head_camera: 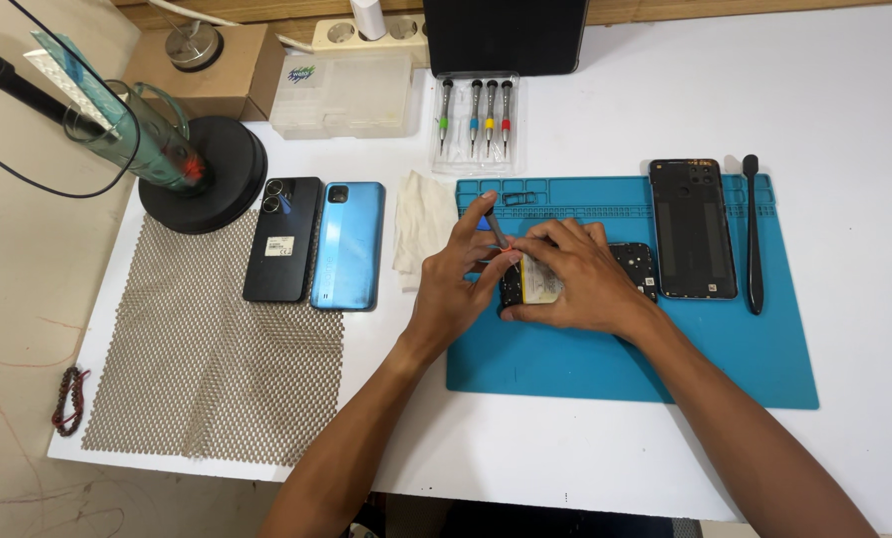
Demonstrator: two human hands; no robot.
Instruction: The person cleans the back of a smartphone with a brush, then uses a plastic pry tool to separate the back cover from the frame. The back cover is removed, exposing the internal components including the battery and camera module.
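Left hand (454, 284) pinches a small screwdriver (495, 227), tip on an opened phone (633, 261) near the blue mat's (665, 359) left edge; right hand (575, 279), fingers curled, seemingly presses it flat.

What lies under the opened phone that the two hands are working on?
The opened phone lies on the blue work mat, which rests on the white table. The right hand covers most of the phone, so its left part is hidden.

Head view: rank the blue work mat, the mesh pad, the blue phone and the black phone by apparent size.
1. Blue work mat
2. Mesh pad
3. Blue phone and black phone: look alike, unranked.
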